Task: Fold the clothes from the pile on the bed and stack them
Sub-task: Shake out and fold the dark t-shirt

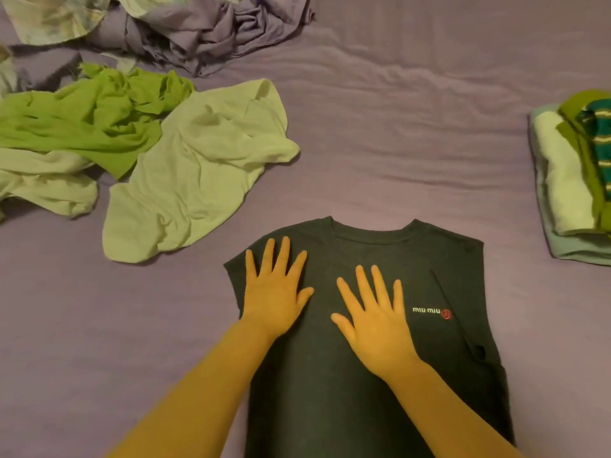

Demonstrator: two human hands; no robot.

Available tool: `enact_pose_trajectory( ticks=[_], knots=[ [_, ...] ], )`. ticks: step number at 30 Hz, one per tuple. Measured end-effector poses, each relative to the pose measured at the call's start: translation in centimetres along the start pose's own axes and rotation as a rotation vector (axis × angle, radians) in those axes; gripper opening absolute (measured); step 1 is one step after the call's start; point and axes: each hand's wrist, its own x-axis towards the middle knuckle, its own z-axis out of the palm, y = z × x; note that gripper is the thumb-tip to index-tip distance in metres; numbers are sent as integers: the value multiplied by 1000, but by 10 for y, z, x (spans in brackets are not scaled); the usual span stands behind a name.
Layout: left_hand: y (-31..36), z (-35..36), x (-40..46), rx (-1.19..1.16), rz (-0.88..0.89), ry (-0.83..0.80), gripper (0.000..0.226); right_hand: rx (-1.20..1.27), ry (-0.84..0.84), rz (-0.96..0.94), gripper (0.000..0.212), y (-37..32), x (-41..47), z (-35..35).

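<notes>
Both hands flat on the dark shirt (pixel 380 375) — left grip (pixel 276 292) and right grip (pixel 377 319) open-fingered; the stack (pixel 568 180) far right of them

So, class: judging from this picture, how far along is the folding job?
Done: a folded stack at the right edge. In hand: left hand and right hand press flat on the dark shirt, sleeves already folded in. Left: the pale green top, bright green garment and purple clothes.
</notes>
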Motion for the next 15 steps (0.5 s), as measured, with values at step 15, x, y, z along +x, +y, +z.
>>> enact_pose_trajectory(
  ticks=[15],
  knots=[
    [-88,-17,5,-914,-454,-28,30,-71,-16,-16,85,-85,58,0]
  ],
)
